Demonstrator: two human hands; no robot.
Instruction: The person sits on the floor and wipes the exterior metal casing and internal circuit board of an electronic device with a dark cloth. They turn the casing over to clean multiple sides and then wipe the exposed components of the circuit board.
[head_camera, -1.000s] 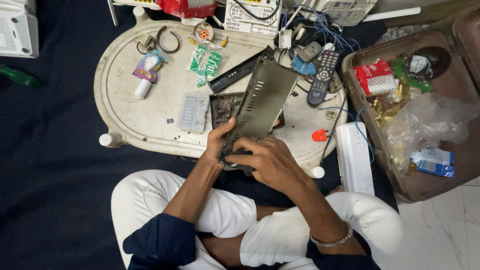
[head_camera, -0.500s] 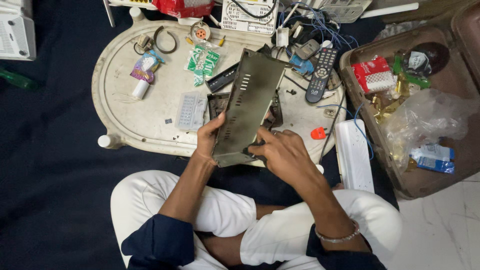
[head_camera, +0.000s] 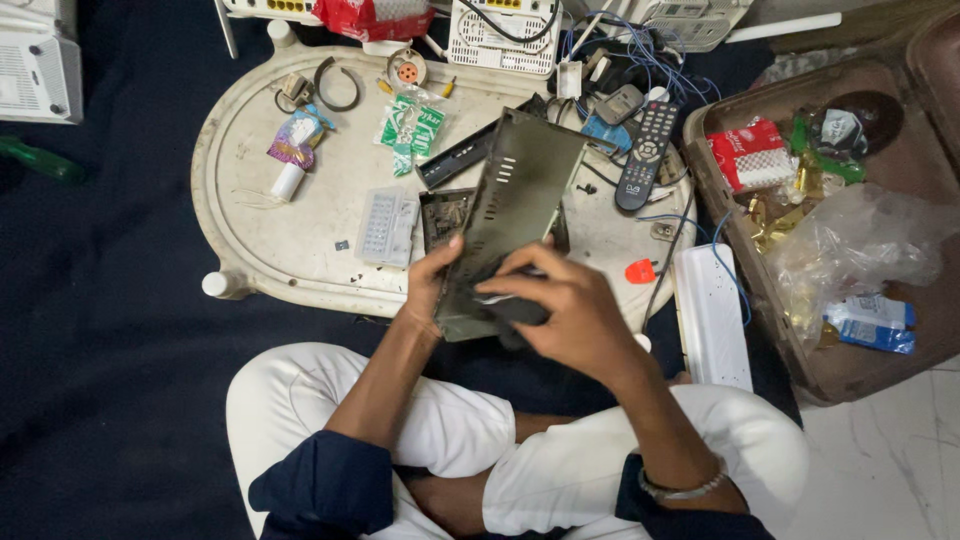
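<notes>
- left hand (head_camera: 432, 285) gripping dark perforated sheet-metal cover (head_camera: 515, 215) by its near-left edge, tilted over near edge of cream oval tray table (head_camera: 250, 200)
- right hand (head_camera: 560, 315) closing on a dark object (head_camera: 515, 312) against cover's near end
- prob light, stiff, sharp-edged; hold by edges

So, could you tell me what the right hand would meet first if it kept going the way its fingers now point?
The right hand points left across the dark metal cover. Going straight on, it would probably meet the left hand gripping the cover's left edge first, though depth is hard to judge from above.
</notes>
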